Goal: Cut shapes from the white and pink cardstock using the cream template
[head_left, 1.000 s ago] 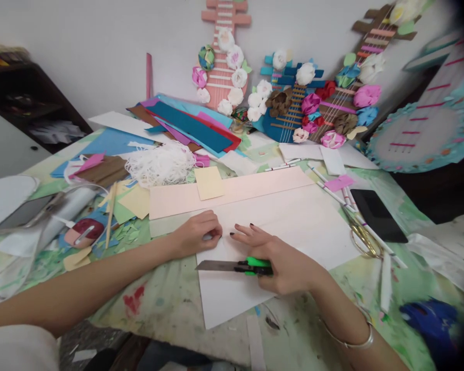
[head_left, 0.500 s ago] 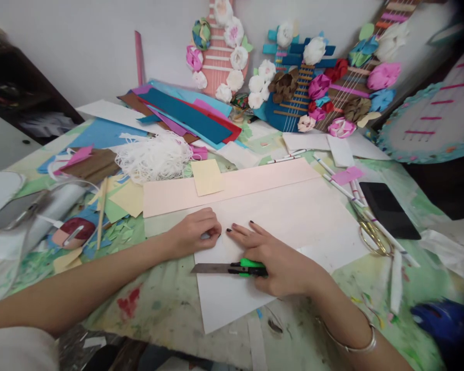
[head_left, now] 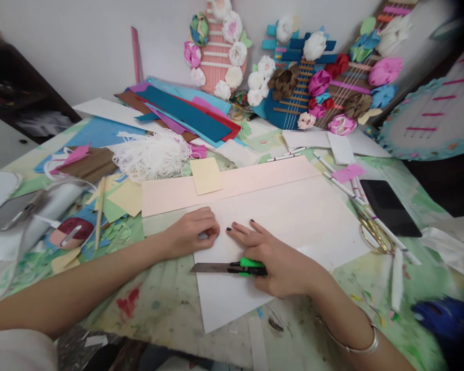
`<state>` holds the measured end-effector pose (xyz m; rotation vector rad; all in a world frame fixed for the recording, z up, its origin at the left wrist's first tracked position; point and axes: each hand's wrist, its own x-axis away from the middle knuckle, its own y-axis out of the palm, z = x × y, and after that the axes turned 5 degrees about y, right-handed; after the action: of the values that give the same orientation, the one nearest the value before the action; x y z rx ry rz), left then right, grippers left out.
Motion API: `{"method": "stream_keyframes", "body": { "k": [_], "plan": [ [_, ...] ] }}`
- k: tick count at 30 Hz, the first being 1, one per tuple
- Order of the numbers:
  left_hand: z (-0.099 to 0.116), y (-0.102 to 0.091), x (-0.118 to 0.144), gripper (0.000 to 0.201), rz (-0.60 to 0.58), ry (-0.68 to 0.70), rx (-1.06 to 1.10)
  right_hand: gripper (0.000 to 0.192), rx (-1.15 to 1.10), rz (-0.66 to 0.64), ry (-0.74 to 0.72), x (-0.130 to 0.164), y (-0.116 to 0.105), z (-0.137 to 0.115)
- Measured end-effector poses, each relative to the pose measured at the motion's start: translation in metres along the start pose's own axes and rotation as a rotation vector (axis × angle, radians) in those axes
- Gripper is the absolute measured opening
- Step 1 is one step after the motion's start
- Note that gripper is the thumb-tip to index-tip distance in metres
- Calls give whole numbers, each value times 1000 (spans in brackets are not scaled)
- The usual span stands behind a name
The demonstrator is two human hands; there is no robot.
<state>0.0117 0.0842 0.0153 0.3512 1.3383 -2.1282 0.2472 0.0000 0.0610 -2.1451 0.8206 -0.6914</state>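
Observation:
A large white paper sheet (head_left: 294, 221) lies on the paint-stained table (head_left: 166, 304) in front of me. My left hand (head_left: 193, 232) is curled at the sheet's left edge, fingertips pinching the paper there. My right hand (head_left: 272, 257) rests on the sheet with its fingers stretched toward the left hand, and it holds a utility knife with a green slider (head_left: 232, 267). The grey blade points left, lying flat across the sheet's left edge. A pale pink sheet (head_left: 232, 184) lies just beyond the white one, with a yellow square (head_left: 205, 175) on top.
Gold-handled scissors (head_left: 373, 233), white pens and a black phone (head_left: 388, 207) lie to the right. A tangle of white string (head_left: 152, 154) and stacked coloured papers (head_left: 185, 113) sit behind. Paper-flower guitar crafts (head_left: 294, 82) lean on the wall. Scraps and a clear bag lie at left.
The view has shifted slightly. Both hands stay in nearly the same place on the white sheet, and the knife stays in the right hand.

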Motion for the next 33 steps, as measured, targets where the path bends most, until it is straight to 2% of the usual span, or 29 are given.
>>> {"method": "stream_keyframes", "body": {
  "k": [10,19,26,29,33],
  "plan": [
    [2,-7,4,14,-73,24,113,24,23,13,-28,1,2,2],
    [1,-21,5,13,-33,-9,130,21,16,9,-87,8,3,-7],
    [-4,-31,5,8,-41,-37,75,42,-50,-11,-85,18,5,-12],
    [-4,-29,3,7,-71,-39,35,41,-50,-13,-78,19,5,-13],
    [0,-27,2,7,-172,-7,63,40,-51,-12,-86,18,6,-13]
  ]
}}
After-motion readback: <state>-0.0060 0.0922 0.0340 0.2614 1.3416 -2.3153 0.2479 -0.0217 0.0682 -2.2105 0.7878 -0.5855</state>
